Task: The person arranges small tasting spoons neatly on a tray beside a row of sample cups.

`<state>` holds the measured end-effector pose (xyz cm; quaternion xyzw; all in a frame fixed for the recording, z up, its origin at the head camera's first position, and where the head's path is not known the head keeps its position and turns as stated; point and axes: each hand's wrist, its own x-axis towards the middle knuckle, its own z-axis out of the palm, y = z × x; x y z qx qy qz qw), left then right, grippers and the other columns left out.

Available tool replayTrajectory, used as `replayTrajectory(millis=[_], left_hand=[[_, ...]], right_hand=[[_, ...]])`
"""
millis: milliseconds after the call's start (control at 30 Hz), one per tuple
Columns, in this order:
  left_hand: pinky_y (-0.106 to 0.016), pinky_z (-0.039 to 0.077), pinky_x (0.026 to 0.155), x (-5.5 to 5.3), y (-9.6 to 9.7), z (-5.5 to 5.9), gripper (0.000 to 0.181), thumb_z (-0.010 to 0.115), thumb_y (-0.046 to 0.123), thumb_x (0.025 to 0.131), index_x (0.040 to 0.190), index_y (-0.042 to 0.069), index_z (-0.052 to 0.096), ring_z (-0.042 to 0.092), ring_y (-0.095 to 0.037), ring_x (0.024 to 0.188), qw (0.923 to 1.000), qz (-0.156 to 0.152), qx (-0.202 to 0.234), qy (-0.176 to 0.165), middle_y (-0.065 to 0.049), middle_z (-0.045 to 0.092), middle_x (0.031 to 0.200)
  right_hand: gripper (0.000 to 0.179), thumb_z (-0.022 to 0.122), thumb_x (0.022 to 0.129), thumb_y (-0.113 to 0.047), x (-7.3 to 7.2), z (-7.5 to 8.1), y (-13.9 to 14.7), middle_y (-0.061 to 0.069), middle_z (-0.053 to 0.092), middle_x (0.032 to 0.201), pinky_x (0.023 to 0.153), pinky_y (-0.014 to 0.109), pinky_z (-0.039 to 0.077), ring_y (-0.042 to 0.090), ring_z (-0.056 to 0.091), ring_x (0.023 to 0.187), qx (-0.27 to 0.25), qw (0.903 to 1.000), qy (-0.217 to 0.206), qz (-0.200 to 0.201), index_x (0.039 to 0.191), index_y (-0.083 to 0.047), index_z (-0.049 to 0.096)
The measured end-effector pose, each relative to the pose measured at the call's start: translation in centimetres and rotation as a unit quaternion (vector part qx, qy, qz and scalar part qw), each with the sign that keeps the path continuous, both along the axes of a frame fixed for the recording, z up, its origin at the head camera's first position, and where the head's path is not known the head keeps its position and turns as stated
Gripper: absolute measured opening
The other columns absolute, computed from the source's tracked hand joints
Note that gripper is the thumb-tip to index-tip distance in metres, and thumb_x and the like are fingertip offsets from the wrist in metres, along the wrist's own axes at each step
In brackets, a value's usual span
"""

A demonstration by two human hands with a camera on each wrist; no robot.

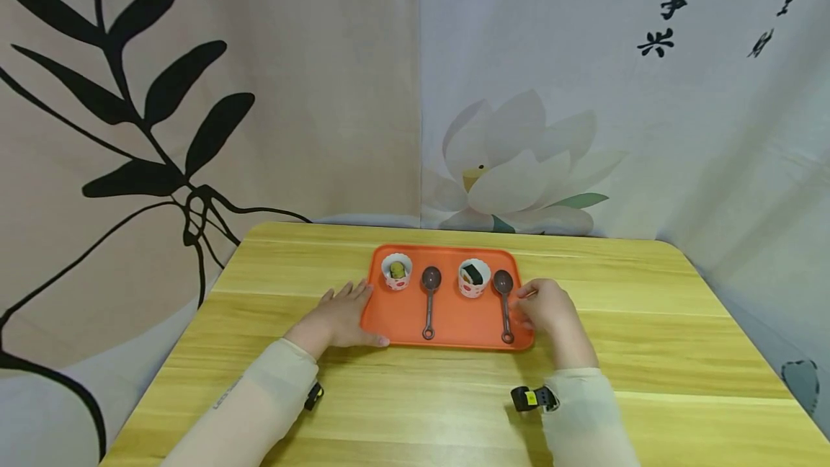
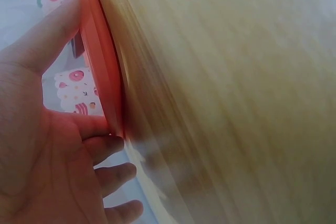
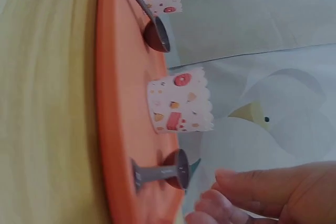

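An orange tray (image 1: 395, 319) lies on the table, holding two printed paper cups and two grey-brown spoons. The left cup (image 1: 397, 281) contains a yellow-green piece (image 1: 397, 269); a dark-and-white piece (image 1: 474, 274) sits in the right cup (image 1: 471, 289). One spoon (image 1: 429, 305) lies between the cups, the other spoon (image 1: 505, 301) right of both. My left hand (image 1: 346, 316) touches the tray's left end, thumb at the front rim and fingers spread. At the right end, my right hand (image 1: 551, 308) hovers beside the right spoon, fingers loosely bent, with nothing visible in its grasp.
The yellow wood-grain table (image 1: 415, 409) extends around the tray on all sides. Behind it hangs a pale curtain (image 1: 337, 92) with a black plant print and a lotus print. A dark wrist camera (image 1: 532, 399) sits at the right sleeve.
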<state>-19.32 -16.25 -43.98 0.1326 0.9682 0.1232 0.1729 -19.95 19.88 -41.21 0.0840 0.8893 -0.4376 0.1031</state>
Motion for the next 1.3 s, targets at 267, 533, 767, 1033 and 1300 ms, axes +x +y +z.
replayTrajectory(millis=[267, 533, 767, 1033, 1300], left_hand=[[-0.062, 0.012, 0.118, 0.0, 0.0, 0.0, 0.116, 0.072, 0.07, 0.077, 0.158, 0.001, 0.024, 0.015, -0.042, 0.151, 1.0, 0.0, 0.0, 0.001, -0.016, 0.019, 0.165], [-0.062, 0.012, 0.118, -0.2, 0.1, -0.2, 0.117, 0.072, 0.071, 0.076, 0.158, 0.002, 0.024, 0.015, -0.041, 0.151, 1.0, 0.002, 0.001, 0.002, -0.015, 0.02, 0.165], [-0.062, 0.012, 0.119, -0.2, 0.2, -0.1, 0.116, 0.072, 0.07, 0.077, 0.158, 0.002, 0.024, 0.015, -0.041, 0.151, 1.0, 0.002, -0.001, 0.001, -0.015, 0.02, 0.165], [-0.063, 0.012, 0.118, 0.0, 0.2, 0.0, 0.117, 0.071, 0.071, 0.077, 0.158, 0.002, 0.024, 0.015, -0.041, 0.151, 1.0, 0.006, 0.002, 0.001, -0.016, 0.021, 0.165], [-0.063, 0.013, 0.118, 0.2, 0.1, 0.1, 0.116, 0.073, 0.069, 0.077, 0.158, 0.001, 0.024, 0.016, -0.042, 0.15, 1.0, 0.006, 0.003, 0.003, -0.016, 0.022, 0.164]], right_hand=[[0.02, 0.064, 0.096, -0.007, 0.8, 1.4, 1.0, 0.019, 0.066, 0.097, 0.066, 0.038, 0.06, 0.032, 0.069, 0.079, 0.049, 0.9984, 0.023, 0.017, 0.109, 0.006, 0.061], [0.02, 0.065, 0.096, -0.011, 1.5, 2.2, 2.0, 0.018, 0.068, 0.097, 0.063, 0.036, 0.057, 0.026, 0.068, 0.072, 0.092, 0.9941, 0.047, 0.034, 0.108, 0.005, 0.063], [0.02, 0.065, 0.097, -0.014, 1.9, 2.8, 2.9, 0.017, 0.069, 0.097, 0.064, 0.039, 0.055, 0.02, 0.065, 0.069, 0.128, 0.9891, 0.056, 0.046, 0.107, 0.004, 0.064], [0.024, 0.066, 0.096, -0.017, 2.3, 2.8, 3.6, 0.02, 0.07, 0.101, 0.076, 0.049, 0.053, 0.034, 0.066, 0.089, 0.167, 0.9819, 0.07, 0.057, 0.108, 0.004, 0.065], [0.027, 0.065, 0.097, -0.02, 2.5, 2.3, 4.6, 0.015, 0.069, 0.096, 0.075, 0.05, 0.051, 0.031, 0.064, 0.085, 0.193, 0.9747, 0.089, 0.07, 0.109, 0.004, 0.065]])
